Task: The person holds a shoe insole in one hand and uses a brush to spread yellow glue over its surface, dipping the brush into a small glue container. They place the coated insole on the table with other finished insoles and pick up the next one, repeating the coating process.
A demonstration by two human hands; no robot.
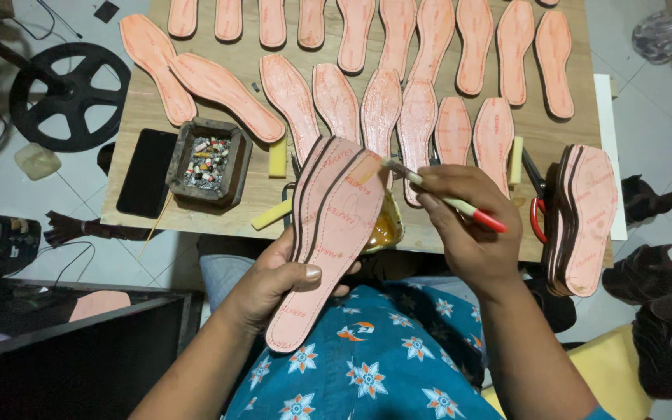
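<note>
Left hand fans insoles, right hand brushes glue on the top one.

Far left: wheel (69, 95) on the floor, then phone (147, 172) and ashtray (208, 162) on the board (274, 204). Left hand (274, 284) is clamped on a fanned stack of insoles (334, 233), about three by the dark edges, hard to count; long axis runs from lower left up to upper right, toe end tilted toward the brush. Glue pot (383, 231) sits just behind the stack. Right hand (464, 225) pinches a brush (445, 198), bristle tip touching the top insole's upper end, handle pointing lower right; right hand is nearer that end. Roughly twenty glued insoles lie in two rows on the board. Far right: scissors (536, 210), second insole pile (585, 219).
</note>
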